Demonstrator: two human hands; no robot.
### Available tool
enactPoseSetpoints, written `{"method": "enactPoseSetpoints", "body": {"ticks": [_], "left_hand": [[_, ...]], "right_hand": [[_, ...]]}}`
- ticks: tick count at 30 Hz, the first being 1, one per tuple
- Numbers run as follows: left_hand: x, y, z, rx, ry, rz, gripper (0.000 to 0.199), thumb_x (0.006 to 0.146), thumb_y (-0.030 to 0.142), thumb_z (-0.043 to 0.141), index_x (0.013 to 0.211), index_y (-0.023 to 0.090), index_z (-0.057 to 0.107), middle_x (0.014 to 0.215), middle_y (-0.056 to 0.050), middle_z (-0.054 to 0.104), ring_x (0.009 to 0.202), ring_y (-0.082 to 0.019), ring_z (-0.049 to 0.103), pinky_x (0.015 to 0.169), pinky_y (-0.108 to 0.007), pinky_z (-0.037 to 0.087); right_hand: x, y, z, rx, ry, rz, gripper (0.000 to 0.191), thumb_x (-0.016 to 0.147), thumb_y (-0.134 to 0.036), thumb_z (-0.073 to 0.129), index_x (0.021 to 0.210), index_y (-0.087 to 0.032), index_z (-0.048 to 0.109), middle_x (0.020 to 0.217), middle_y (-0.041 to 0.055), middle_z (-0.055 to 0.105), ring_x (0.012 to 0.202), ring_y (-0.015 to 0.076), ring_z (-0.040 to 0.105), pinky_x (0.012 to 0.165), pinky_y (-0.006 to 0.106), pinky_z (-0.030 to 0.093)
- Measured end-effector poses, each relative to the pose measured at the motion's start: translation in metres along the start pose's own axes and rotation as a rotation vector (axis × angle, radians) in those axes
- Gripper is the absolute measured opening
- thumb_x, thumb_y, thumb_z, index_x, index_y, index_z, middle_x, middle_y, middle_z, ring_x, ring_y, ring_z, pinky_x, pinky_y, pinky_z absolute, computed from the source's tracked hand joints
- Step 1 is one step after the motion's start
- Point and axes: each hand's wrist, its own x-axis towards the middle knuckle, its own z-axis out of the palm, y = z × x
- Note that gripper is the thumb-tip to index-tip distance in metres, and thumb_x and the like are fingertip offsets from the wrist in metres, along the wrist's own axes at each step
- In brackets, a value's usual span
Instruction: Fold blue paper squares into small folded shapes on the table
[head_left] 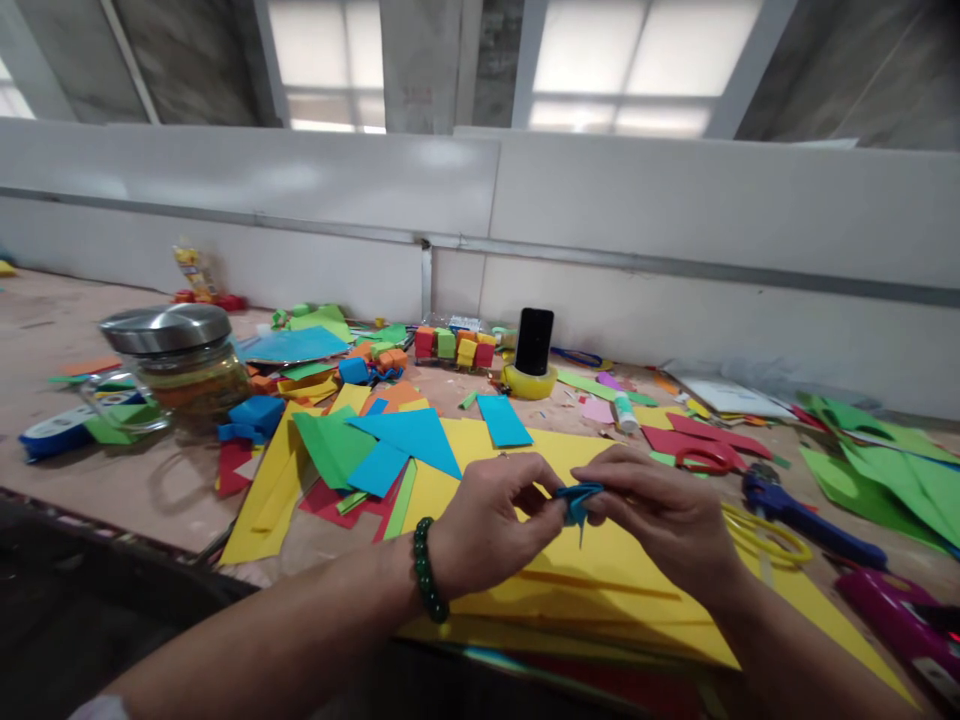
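A small folded piece of blue paper is held up between both hands, above large yellow sheets. My left hand, with a dark green bead bracelet at its wrist, pinches the paper's left side between thumb and fingers. On the other side, my right hand is closed on the right edge with its fingertips. A thin point of the paper hangs down between them. Flat blue paper pieces and a folded green sheet lie just beyond my left hand.
At the left stands a glass jar with a metal lid. A phone leans in a yellow tape roll at the back, beside coloured paper cubes. Yellow scissors, a blue-handled tool and a magenta tool lie right.
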Motion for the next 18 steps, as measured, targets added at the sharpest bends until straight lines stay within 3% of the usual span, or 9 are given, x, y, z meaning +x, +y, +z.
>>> {"method": "enactPoseSetpoints", "body": {"ticks": [11, 18], "left_hand": [[0.001, -0.002, 0.003, 0.003, 0.006, 0.024, 0.004, 0.079, 0.014, 0.065, 0.077, 0.012, 0.067, 0.07, -0.003, 0.067, 0.059, -0.008, 0.06, 0.056, -0.015, 0.047], [0.002, -0.001, 0.001, -0.022, -0.003, -0.002, 0.004, 0.078, 0.011, 0.064, 0.077, 0.011, 0.068, 0.069, -0.004, 0.068, 0.06, -0.009, 0.061, 0.057, -0.015, 0.047]], "right_hand": [[0.005, -0.009, 0.009, -0.123, 0.084, -0.024, 0.006, 0.083, -0.017, 0.067, 0.084, -0.02, 0.073, 0.07, 0.0033, 0.063, 0.061, 0.0138, 0.06, 0.049, 0.024, 0.05], [0.006, -0.011, 0.01, -0.129, 0.092, -0.053, 0.008, 0.083, -0.016, 0.066, 0.078, -0.021, 0.07, 0.069, 0.0021, 0.063, 0.061, 0.0133, 0.059, 0.049, 0.023, 0.049]]}}
